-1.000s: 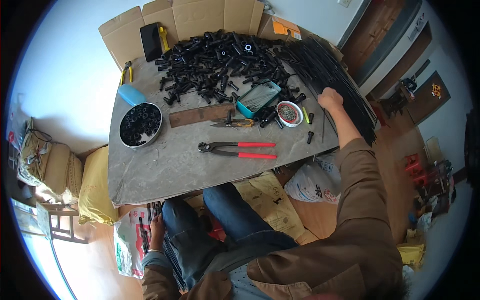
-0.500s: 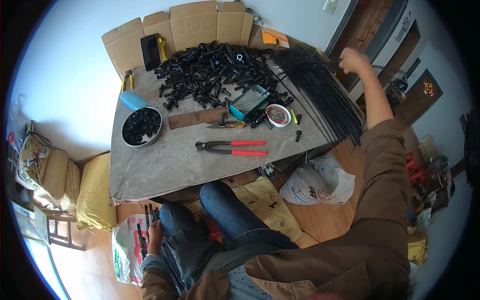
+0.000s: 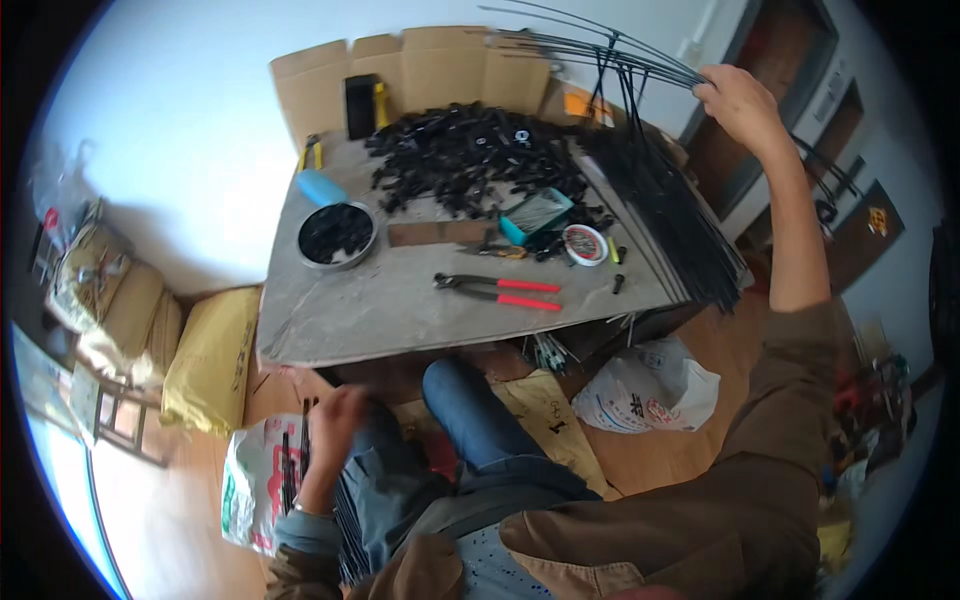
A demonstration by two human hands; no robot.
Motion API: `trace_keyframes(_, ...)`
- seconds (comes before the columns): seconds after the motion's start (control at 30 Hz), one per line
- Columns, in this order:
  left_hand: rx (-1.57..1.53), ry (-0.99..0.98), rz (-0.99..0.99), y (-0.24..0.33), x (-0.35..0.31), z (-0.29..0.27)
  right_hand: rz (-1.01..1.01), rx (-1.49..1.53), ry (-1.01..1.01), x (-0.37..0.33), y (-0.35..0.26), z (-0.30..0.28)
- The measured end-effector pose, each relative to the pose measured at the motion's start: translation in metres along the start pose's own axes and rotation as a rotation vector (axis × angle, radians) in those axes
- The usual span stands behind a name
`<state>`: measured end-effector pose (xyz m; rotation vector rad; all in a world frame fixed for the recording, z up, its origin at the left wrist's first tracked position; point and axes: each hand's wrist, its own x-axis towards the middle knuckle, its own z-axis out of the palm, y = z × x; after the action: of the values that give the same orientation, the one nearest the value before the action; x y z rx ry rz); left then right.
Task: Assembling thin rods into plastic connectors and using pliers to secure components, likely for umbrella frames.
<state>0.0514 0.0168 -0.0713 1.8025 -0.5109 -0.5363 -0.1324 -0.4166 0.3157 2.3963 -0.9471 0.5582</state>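
Head camera, left of a side-by-side fisheye pair; looks from above the wearer's lap, down and forward past the legs [image 3: 470,425] onto the worktop [image 3: 370,315], close in; field wide, spanning left hand [image 3: 338,430], lower left, to right hand [image 3: 740,105], upper right; wall [image 3: 230,120] beyond; edges bend rimward.

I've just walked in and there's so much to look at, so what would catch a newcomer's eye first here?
Probably the big heap of black parts, piled toward the far side of the table. Then the person's right hand, raised at the upper right and gripping long, thin black rods that stick out leftward. The red-handled pincers also stand out, lying toward the table's near edge.
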Motion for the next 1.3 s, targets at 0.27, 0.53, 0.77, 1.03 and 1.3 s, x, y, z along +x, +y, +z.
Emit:
trace_keyframes(0.27,-0.51,-0.306,0.482,0.233,0.033,0.111,-0.24,0.62,-0.038,-0.09,-0.125,0.025)
trace_keyframes(0.53,-0.936,-0.015,0.388,0.274,0.093,0.095,-0.066,1.606,-0.558,-0.145,-0.217,0.096)
trace_keyframes(0.77,-0.631,-0.095,0.746,0.332,0.115,0.052,-0.178,1.923,-0.205,-0.09,-0.268,0.096)
trace_keyframes(1.03,-0.724,-0.075,0.353,0.264,0.161,0.045,-0.133,1.815,-0.426,-0.13,-0.298,0.188)
trace_keyframes(1.3,-0.662,-0.156,0.332,0.259,0.173,0.019,-0.343,2.073,-0.711,-0.149,-0.248,0.165)
